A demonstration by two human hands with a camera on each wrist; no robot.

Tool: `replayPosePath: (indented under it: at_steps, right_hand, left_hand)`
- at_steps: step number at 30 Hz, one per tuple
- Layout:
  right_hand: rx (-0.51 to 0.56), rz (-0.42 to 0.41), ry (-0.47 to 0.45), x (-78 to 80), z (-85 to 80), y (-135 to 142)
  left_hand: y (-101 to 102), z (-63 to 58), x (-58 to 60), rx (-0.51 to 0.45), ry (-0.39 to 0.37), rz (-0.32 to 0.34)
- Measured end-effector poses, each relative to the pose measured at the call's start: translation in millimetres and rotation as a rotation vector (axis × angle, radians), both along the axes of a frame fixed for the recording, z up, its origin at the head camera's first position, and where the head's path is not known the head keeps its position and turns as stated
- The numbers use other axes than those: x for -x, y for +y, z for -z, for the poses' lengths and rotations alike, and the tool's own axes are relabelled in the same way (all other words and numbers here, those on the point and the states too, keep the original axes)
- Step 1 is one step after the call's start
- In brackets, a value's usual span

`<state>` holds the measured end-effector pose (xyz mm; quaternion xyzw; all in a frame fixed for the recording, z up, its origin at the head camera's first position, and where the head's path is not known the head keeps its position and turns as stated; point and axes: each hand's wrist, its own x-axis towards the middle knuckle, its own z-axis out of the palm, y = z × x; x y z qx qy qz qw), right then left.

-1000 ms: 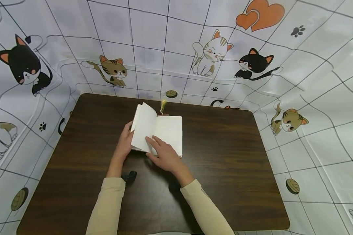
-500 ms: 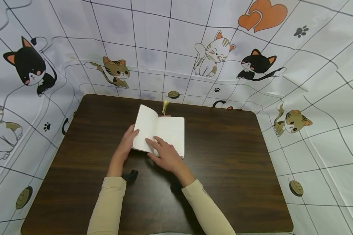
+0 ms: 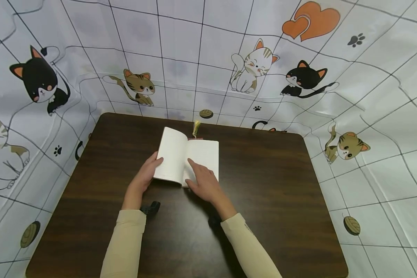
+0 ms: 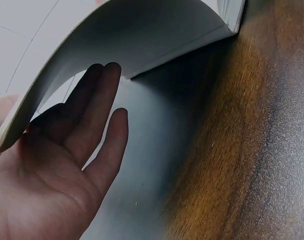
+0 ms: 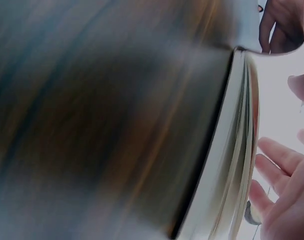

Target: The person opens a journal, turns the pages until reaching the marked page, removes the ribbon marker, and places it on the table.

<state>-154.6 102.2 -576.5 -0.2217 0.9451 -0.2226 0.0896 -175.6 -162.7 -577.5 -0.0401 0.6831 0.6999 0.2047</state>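
Note:
An open notebook (image 3: pixel 172 156) with pale pages lies near the middle of the table, its left side raised. My left hand (image 3: pixel 145 173) holds that raised side by its left edge, thumb on the page. In the left wrist view, the left hand's fingers (image 4: pixel 109 95) reach beneath the bowed cover. Over the lower part of the right page is my right hand (image 3: pixel 205 183), index finger extended. The right wrist view shows the right hand (image 5: pixel 287 185) beside the page edges, its fingers spread. A yellow tassel (image 3: pixel 196 127) sticks out past the notebook's top edge.
The dark wooden table (image 3: pixel 264 200) has rounded corners. A white sheet (image 3: pixel 180 50) with printed cats and grid lines hangs behind it and at both sides. A black wrist strap (image 3: pixel 151 209) is on the left wrist.
A loose leaf that stood apart at the left now lies along the raised left side. My right hand has shifted right, from the notebook's middle onto the right page.

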Motion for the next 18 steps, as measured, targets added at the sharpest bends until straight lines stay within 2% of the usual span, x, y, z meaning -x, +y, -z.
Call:
replayPosePath:
  at_steps: [5,9,18]
  right_hand:
    - [-0.036,-0.005,0.010,-2.8,5.8,16.7]
    - [-0.013,-0.022,0.045,-2.0,8.4,25.5]
    - [-0.027,-0.053,-0.011,6.5,0.6,32.0]
  left_hand:
    - [2.4,2.4,-3.1,0.006,-0.016,0.018]
    - [0.6,1.9,-3.5,0.013,-0.019,0.011]
    - [-2.6,-1.8,0.5,0.007,-0.021,0.007]
